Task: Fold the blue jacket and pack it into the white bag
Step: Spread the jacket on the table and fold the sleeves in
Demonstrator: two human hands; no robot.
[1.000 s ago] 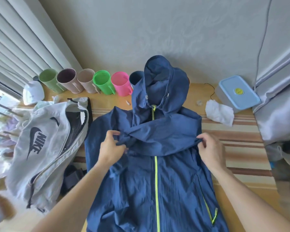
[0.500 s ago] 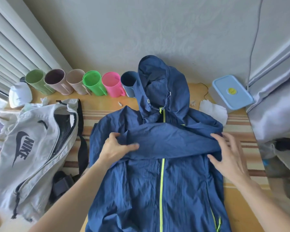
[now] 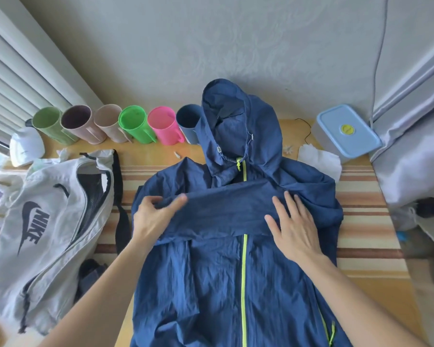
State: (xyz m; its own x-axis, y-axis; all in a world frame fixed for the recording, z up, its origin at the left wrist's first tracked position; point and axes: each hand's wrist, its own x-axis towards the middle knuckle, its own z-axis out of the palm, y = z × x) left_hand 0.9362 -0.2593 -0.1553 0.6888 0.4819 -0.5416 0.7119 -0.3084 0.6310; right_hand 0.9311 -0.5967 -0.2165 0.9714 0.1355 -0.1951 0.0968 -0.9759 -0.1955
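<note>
The blue jacket point(image 3: 211, 284) lies front up on the table, zipped with a yellow-green zipper, its hood propped against the wall. Both sleeves are folded across the chest in a band. My left hand point(image 3: 153, 219) pinches the left end of that folded sleeve band between thumb and fingers. My right hand point(image 3: 293, 226) lies flat and open on the right part of the band, fingers spread. The white bag point(image 3: 48, 221), with a dark logo and its zipper gaping open, lies to the left of the jacket.
Several coloured cups point(image 3: 133, 126) line the wall behind the bag. A blue-lidded box point(image 3: 346, 131) and a crumpled white tissue point(image 3: 321, 161) sit at the back right. A striped mat point(image 3: 361, 216) covers the table. Grey fabric point(image 3: 416, 151) hangs at the right edge.
My right hand has let go of the sleeve's right end and moved left onto the band, lying flat. My left hand still pinches the left end. The view has shifted slightly.
</note>
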